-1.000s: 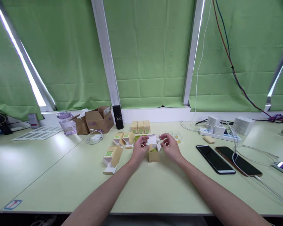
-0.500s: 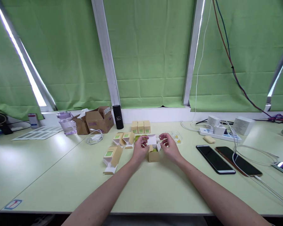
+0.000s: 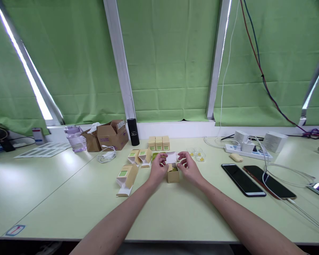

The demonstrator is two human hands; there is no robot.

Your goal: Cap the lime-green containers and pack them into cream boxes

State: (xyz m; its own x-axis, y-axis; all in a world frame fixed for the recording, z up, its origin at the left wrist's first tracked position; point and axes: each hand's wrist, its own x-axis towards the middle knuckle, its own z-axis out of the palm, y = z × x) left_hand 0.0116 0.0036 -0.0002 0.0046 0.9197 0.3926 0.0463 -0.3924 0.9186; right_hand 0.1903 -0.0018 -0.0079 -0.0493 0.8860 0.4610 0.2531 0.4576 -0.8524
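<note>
Kraft box (image 3: 173,175) stands on the tabletop (image 3: 69,187), nearer the person than the black cylinder (image 3: 133,131) and to its right. Its white lid flap is raised and something green shows inside. The left hand (image 3: 157,170) is curled against the box's left side, thumb and fingertips pinched on the flap's edge. The right hand (image 3: 189,169) grips the flap from the other side in the same way. A row of 3 closed little boxes (image 3: 158,143) sits just right of the cylinder. A brown carton (image 3: 112,135) sits just left of it. 2 dark phones (image 3: 242,179) lie far to the cylinder's right.
</note>
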